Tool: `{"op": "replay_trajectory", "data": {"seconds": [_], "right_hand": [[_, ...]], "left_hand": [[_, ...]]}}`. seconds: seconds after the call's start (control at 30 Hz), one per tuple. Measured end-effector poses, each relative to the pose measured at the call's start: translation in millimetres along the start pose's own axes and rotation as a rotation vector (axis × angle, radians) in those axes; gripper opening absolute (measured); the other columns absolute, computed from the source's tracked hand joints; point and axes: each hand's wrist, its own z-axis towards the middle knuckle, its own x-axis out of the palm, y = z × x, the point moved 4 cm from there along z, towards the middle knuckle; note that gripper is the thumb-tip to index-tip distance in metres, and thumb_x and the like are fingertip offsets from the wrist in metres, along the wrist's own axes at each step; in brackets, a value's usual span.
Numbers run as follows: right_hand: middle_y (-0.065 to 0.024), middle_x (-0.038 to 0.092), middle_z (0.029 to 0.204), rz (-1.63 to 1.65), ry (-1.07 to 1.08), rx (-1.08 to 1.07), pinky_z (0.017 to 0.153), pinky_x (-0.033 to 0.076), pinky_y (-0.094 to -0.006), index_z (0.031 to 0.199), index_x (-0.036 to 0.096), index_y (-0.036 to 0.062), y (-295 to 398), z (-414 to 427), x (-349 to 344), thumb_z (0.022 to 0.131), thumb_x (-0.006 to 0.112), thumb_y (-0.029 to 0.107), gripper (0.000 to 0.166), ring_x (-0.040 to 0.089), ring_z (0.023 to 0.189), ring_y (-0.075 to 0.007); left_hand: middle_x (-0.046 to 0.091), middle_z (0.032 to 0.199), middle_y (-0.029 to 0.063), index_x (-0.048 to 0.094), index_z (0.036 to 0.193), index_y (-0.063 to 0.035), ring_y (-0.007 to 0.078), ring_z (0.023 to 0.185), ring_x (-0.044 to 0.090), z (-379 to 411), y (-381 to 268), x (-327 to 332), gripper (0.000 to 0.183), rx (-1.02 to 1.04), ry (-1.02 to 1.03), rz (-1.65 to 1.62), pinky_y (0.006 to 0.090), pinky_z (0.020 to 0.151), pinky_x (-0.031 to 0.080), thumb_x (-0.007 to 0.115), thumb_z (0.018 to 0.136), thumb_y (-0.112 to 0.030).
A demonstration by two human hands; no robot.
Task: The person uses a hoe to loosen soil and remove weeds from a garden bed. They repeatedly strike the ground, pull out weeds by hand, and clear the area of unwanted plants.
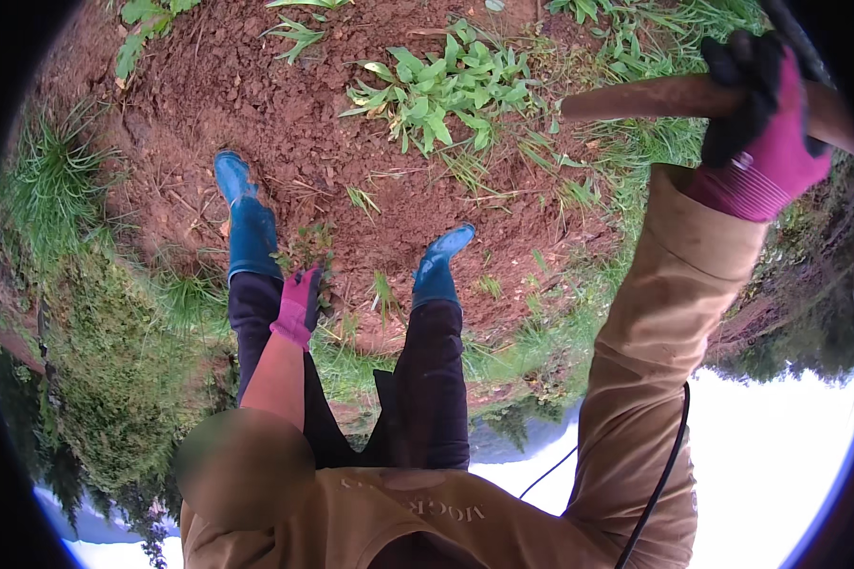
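My right hand (765,135), in a pink work glove with black fingers, is raised at the upper right. It grips a thick wooden tool handle (633,99), whose blunt end points left; the tool's head cannot be made out. Low beside my left boot, my left hand (299,306) wears a matching glove. Its fingers are curled around a small leafy plant (312,243), with leaves showing past the fingertips. Reddish-brown loose soil (292,114) lies before me, and a broad-leaved green plant (441,92) grows there.
My blue rubber boots, the left (249,220) and the right (438,263), stand apart on the soil. A grass tuft (57,178) grows at the left. More grass (662,43) lies at the upper right. A black cable (665,484) hangs along my right sleeve.
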Motion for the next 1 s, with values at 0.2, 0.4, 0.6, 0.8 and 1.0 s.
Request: {"op": "replay_trajectory", "data": {"seconds": [0.2, 0.4, 0.6, 0.8, 1.0], "right_hand": [[-0.0135, 0.061, 0.074, -0.489, 0.195, 1.063, 0.053, 0.048, -0.0372, 0.092, 0.053, -0.0017, -190, -289, 4, 0.075, 0.066, 0.015, 0.027, 0.06, 0.06, -0.0271], [-0.0077, 0.056, 0.059, 0.16, 0.167, 1.435, 0.04, 0.044, -0.0309, 0.079, 0.055, -0.0024, -162, -280, 15, 0.071, 0.066, 0.004, 0.014, 0.054, 0.045, -0.0165], [-0.0084, 0.061, 0.068, 0.125, 0.22, 1.377, 0.041, 0.045, -0.0252, 0.086, 0.061, -0.0029, -132, -270, -13, 0.07, 0.065, 0.004, 0.017, 0.056, 0.049, -0.0129], [-0.0042, 0.051, 0.058, 0.067, 0.077, 0.754, 0.04, 0.037, -0.0225, 0.1, 0.057, -0.0073, -28, -114, -23, 0.075, 0.063, 0.012, 0.032, 0.048, 0.046, -0.0115], [-0.0105, 0.055, 0.087, -0.33, 0.058, -0.138, 0.08, 0.046, -0.0348, 0.118, 0.041, -0.0055, 15, 20, -97, 0.092, 0.041, 0.016, 0.034, 0.057, 0.073, -0.0213]], "left_hand": [[0.053, 0.108, 0.0127, 0.038, 0.126, -0.0021, 0.0284, 0.096, 0.052, -1, -36, 18, 0.08, 0.264, 0.208, 0.78, 0.0376, 0.088, 0.039, 0.073, 0.058, -0.024], [0.045, 0.125, 0.0151, 0.037, 0.125, -0.0037, 0.0312, 0.106, 0.048, -9, -17, -6, 0.078, 0.126, 0.038, 0.369, 0.0397, 0.095, 0.035, 0.074, 0.058, -0.018], [0.053, 0.107, 0.0149, 0.04, 0.124, -0.0046, 0.0346, 0.096, 0.051, -19, -22, 3, 0.074, -0.156, 0.066, -0.05, 0.0441, 0.087, 0.039, 0.074, 0.059, -0.018], [0.055, 0.086, 0.0115, 0.049, 0.109, -0.0046, 0.0277, 0.076, 0.054, -20, -5, 2, 0.045, -0.116, 0.031, -0.227, 0.0405, 0.067, 0.043, 0.065, 0.071, -0.02], [0.052, 0.063, 0.0028, 0.056, 0.097, -0.0029, 0.0116, 0.049, 0.05, -21, -18, 13, 0.023, 0.1, -0.012, -0.096, 0.0276, 0.04, 0.038, 0.052, 0.087, -0.023]]}}
